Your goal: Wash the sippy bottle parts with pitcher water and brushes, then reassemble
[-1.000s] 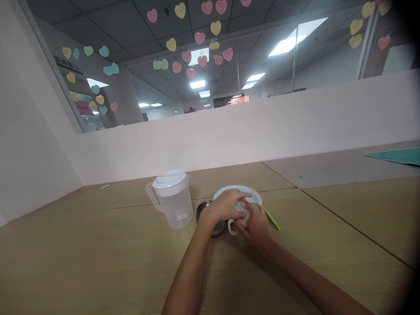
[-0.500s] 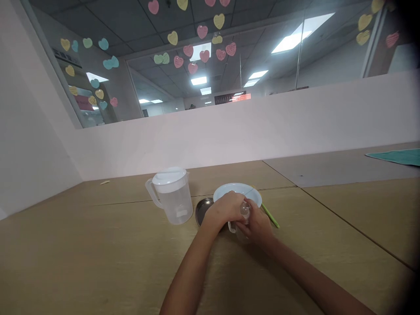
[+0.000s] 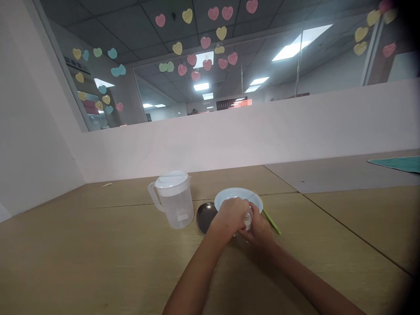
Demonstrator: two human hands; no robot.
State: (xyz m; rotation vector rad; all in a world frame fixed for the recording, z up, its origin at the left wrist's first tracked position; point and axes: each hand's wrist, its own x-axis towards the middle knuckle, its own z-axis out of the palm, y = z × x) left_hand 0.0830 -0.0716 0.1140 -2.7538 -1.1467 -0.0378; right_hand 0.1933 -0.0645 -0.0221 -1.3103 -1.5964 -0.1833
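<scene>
My left hand and my right hand meet in front of the white bowl. Between them is a clear rounded object, see-through and shiny, whose kind I cannot make out. Fingers of both hands are closed around it, and most of it is hidden by them. A small pale bit shows under the left hand, too covered to name. Left of my left wrist lies a dark metal dish, partly behind the forearm.
A translucent lidded pitcher stands left of the dish, handle to the left. A green stick-like thing lies right of the bowl. A teal cloth rests at the far right. Behind the wooden table rises a white wall.
The whole view has shifted slightly, with everything a little lower. Both hands stay together on the clear object; the light handle-like part seen under them earlier is now mostly covered.
</scene>
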